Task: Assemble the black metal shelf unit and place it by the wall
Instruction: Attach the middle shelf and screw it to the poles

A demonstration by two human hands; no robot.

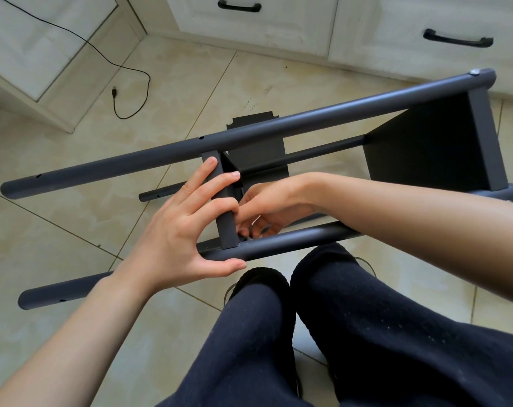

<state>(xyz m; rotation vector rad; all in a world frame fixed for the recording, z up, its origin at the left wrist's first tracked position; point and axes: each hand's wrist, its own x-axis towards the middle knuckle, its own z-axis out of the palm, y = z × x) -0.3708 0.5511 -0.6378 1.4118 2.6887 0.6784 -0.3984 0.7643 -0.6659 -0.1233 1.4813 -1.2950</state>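
the left hand (179, 230) has its fingers (202, 174) laid nearly straight along the edge of a shelf (224, 201), and its thumb (223, 264) is hooked under the near post (278, 243), so the hand braces shelf and post together. the right hand (267, 207) reaches in from the right behind that shelf edge, fingers curled at the joint where shelf meets near post; they seem to pinch something small and dark there, but what it is cannot be told.

the frame (249, 133) lies on its side on the floor (73, 215), just in front of the person's knees (323, 277) in dark trousers. the far post (308, 116) runs left to right above the hands, with small holes along it and a screw head (474, 72) at its right end. a second shelf (431, 142) is fixed between the posts at the right. a third post (161, 194) shows lower down, between the two. a loose flat panel (258, 142) lies on the tiles under the frame.

a black cable (132, 92) trails over the floor at the left. white cabinets (264, 22) with black handles (458, 41) stand beyond.
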